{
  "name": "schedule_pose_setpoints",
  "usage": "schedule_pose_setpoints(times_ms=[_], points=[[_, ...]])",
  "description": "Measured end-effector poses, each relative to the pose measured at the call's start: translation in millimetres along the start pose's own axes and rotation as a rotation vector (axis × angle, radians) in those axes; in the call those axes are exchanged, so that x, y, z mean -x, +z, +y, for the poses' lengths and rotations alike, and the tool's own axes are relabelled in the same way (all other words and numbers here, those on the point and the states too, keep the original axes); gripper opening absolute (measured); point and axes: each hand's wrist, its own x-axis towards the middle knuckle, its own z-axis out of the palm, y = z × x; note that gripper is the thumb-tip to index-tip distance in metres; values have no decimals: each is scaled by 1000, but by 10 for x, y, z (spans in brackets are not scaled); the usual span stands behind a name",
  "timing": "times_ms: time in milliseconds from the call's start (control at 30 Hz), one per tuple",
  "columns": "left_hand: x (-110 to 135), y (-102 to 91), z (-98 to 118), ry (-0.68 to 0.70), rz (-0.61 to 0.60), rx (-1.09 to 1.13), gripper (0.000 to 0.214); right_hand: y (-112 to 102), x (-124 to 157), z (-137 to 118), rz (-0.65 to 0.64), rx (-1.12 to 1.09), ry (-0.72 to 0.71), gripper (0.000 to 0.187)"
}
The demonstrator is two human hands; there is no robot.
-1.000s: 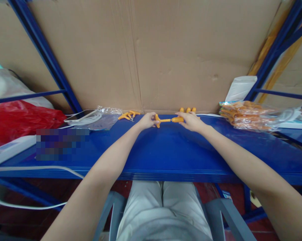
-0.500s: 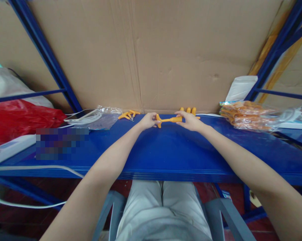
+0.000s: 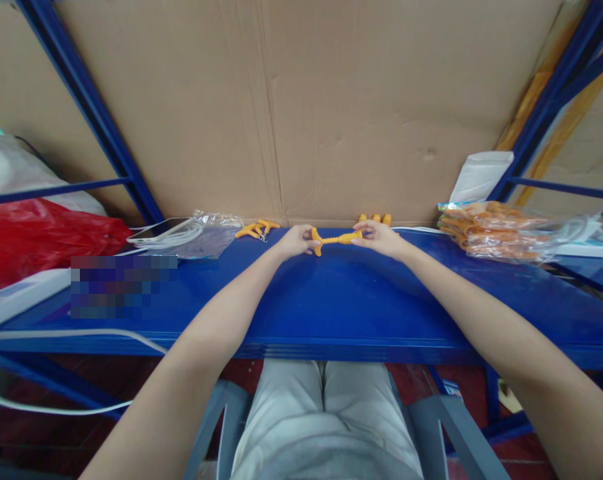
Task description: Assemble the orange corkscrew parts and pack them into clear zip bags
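Observation:
Both hands hold one orange plastic piece [image 3: 335,239] at the back of the blue shelf [image 3: 331,300]. My left hand [image 3: 294,241] pinches its forked left end. My right hand [image 3: 379,239] grips its thicker right end, fingers closed round it. The piece has a ribbed middle and hangs just above the shelf. Behind my right hand, a few orange parts [image 3: 375,219] stand against the cardboard. To the left lie more loose orange pieces [image 3: 257,229].
A cardboard sheet [image 3: 306,107] backs the shelf. A phone with white cable [image 3: 174,233] and a clear bag lie at left, beside a red bag [image 3: 36,240]. Bagged orange parts [image 3: 496,230] sit at right. Blue uprights frame both sides.
My right hand has shifted slightly left and up along the orange piece, which sits a little higher. My left hand has barely moved.

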Motion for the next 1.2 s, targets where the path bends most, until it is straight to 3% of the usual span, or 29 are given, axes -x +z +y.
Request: schedule_pose_setpoints(times_ms=[233, 433, 833, 967, 1100, 1200], points=[[2, -7, 8, -23, 25, -32, 17, -45, 57, -71, -49, -94, 98, 29], [-9, -16, -4, -10, 15, 10, 18, -48, 45, -86, -80, -32, 59, 20], [11, -1, 28, -5, 24, -5, 18, -35, 55, -124, -23, 113, 174, 59], [22, 2, 44, -33, 27, -37, 18, -25, 60, -158, -28, 70, 199, 54], [22, -1, 49, -35, 36, -49, 15, -62, 87, -203, -67, -43, 200, 36], [18, -2, 48, -33, 42, -43, 16, -103, 107, -208, -89, -117, 182, 36]])
